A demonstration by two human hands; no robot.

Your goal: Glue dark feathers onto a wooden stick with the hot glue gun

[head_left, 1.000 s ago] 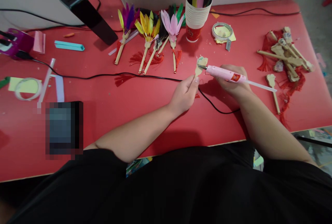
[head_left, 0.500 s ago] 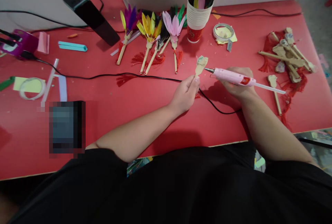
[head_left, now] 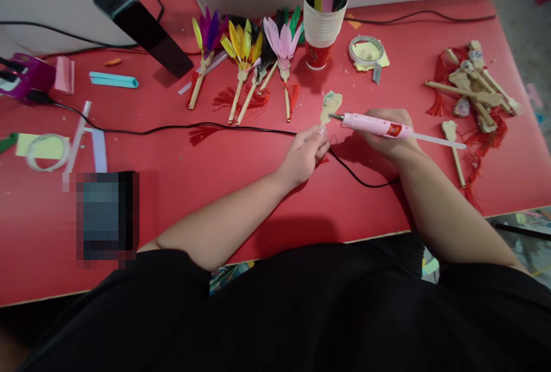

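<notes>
Wooden paddle (head_left: 331, 105) sits just above and right of frame centre, lower end pinched in our left hand (head_left: 303, 154), long axis running up and slightly right. Our right hand (head_left: 387, 134) grips the pink glue gun (head_left: 365, 123), lying nearly crosswise, metal nozzle (head_left: 337, 117) aimed left at the paddle. Left is the nearer of the hands; right stays clear, to the paddle's right. Nozzle touching or just over it: we can't tell.

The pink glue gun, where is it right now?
In the head view, the pink glue gun is right of centre in the person's right hand, its metal tip at the wooden piece held by the left hand.
</notes>
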